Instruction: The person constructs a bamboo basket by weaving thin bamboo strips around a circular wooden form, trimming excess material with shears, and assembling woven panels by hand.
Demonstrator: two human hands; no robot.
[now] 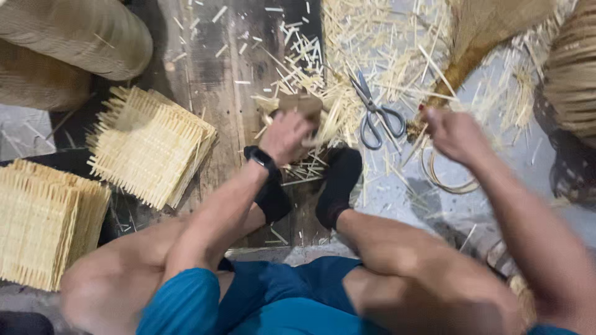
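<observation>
Scissors (pixel 374 111): metal, lying on the grey floor among cut slivers, blades pointing up-left, handles lower right.
Woven mats, tilted stack (pixel 151 144): pale square mats with fringed edges, on dark wooden boards (pixel 214 56).
Woven mats, second stack (pixel 40 223): at left edge, squared up, just beside the first.
Rolled matting (pixel 81 31): top left, large roll, partly out of frame.
Offcuts (pixel 385 43): pale slivers scattered thickly, top centre.
Item at right edge (pixel 574 68): ribbed, possibly a basket; blurred.

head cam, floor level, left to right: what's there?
Stack of woven mats → second mat stack → left hand gripping a small block → scissors → right hand by a bundle of strips → woven basket edge.
</observation>
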